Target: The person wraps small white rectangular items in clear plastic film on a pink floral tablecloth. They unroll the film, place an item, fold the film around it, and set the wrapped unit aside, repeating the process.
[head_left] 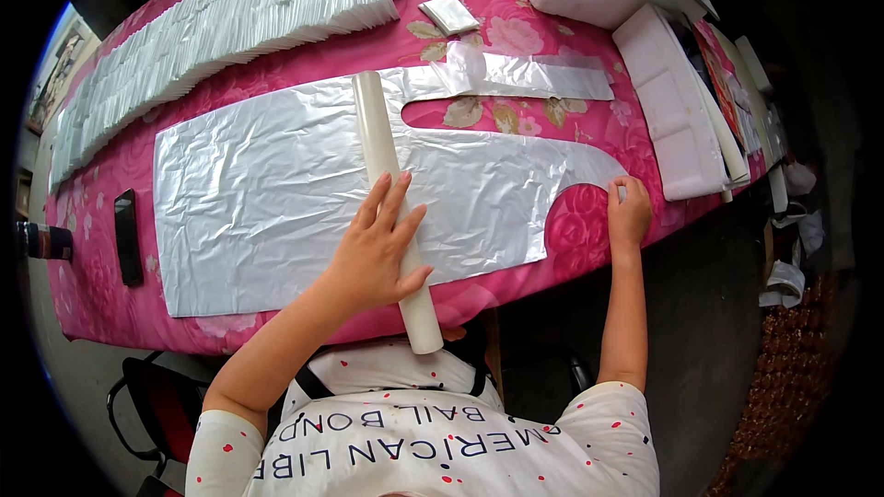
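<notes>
A thin, creased silvery-white plastic sheet (258, 202), cut like an apron with curved openings and strap-like ends, lies flat on the pink flowered tablecloth (589, 248). Across it rests a long cream-coloured tube (376, 129), its near end jutting past the table edge toward me. My left hand (373, 253) is on the tube, palm down with fingers spread. At the right, my right hand (629, 207) pinches the tip of the sheet's near strap. The far strap (543, 78) lies flat, partly folded over near its base.
Long rows of folded silvery packets (239, 28) line the far left; one packet (449, 15) lies apart. A black phone (128, 237) and a dark jar (46, 241) are at the left. White foam boxes (668, 110) stand at the right. A chair (166, 405) stands below the table.
</notes>
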